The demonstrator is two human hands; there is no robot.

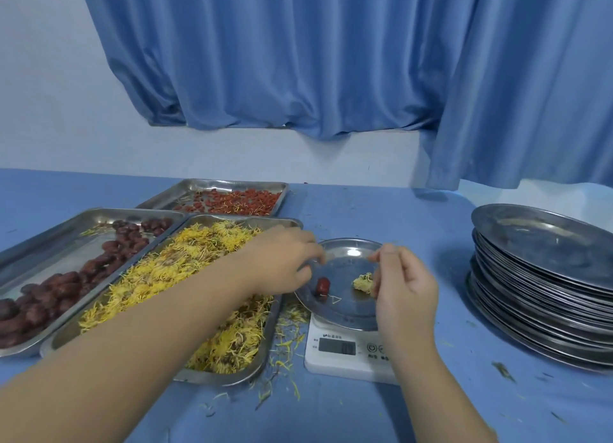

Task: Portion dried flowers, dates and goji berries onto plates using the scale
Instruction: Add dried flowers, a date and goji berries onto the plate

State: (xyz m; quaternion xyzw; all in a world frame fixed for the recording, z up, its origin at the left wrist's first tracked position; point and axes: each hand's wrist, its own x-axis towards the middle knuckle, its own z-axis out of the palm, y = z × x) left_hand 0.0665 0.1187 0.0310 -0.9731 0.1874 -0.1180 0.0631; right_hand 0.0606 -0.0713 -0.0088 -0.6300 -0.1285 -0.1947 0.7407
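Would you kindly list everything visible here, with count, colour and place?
dates tray: one, steel, far left
flowers tray: one, steel, right of it
goji tray: one, steel, behind both
scale: one, white, centre
plate: one, steel, on scale
date: one, dark red, on plate
flower clump: one, yellow, on plate
plate stack: one, steel, right
curtain: one, blue, behind
table: one, blue, underneath all
left hand: one, at plate's left rim
right hand: one, fingers pinched above plate

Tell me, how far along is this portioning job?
Done: one date and a clump of dried flowers lie on the plate atop the scale. In hand: the left hand and right hand are over that plate, the right beside the flowers. Left: no goji berries on it; they're in the far tray, and a stack of plates waits.
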